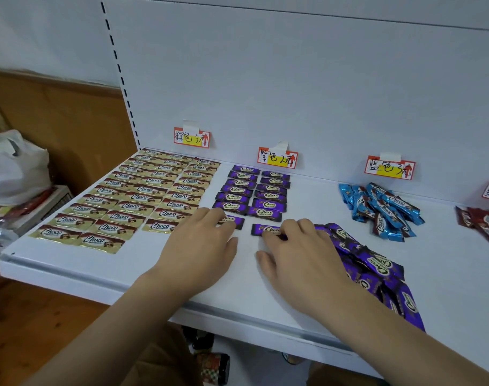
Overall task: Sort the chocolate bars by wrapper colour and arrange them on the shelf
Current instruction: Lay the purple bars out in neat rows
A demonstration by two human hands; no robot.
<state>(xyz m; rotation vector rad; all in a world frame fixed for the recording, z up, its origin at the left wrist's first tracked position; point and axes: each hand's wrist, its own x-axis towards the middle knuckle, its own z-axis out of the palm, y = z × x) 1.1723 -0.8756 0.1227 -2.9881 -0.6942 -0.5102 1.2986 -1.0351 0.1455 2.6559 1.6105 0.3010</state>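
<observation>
Gold-wrapped bars lie in three neat columns at the left of the white shelf. Purple bars form two columns in the middle. My left hand lies flat, its fingertips pressing on the nearest purple bar of the left column. My right hand rests its fingertips on the nearest purple bar of the right column. A loose heap of purple bars lies under and right of my right wrist. A blue pile and a red pile lie further right.
Handwritten price tags are taped to the back panel above each group. A white plastic bag and boxes sit left of the shelf. Bare shelf surface stretches in front of the purple columns to the front edge.
</observation>
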